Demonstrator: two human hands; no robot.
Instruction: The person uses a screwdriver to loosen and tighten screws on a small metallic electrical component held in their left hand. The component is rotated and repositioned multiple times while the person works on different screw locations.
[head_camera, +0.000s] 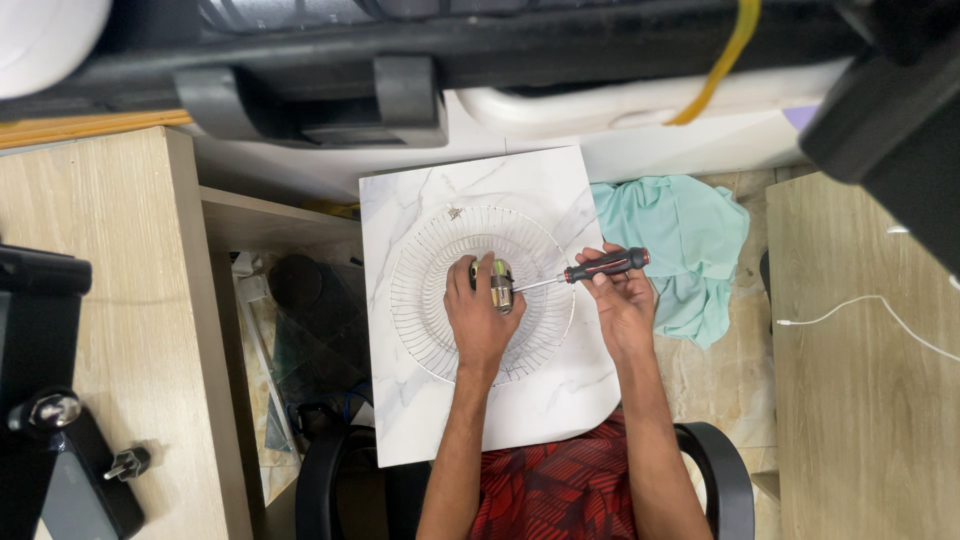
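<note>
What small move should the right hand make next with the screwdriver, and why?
Probably turn the screwdriver in place: its tip already meets the small metal part that the left hand steadies at the centre of the wire fan guard.

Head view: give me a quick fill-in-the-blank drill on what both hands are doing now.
1. The right hand grips a red-and-black-handled ____.
2. The left hand presses on the small metal cylinder at the ____ of the round wire grille.
3. The grille lies on a white ____-patterned board.

Missing: screwdriver; centre; marble
</note>
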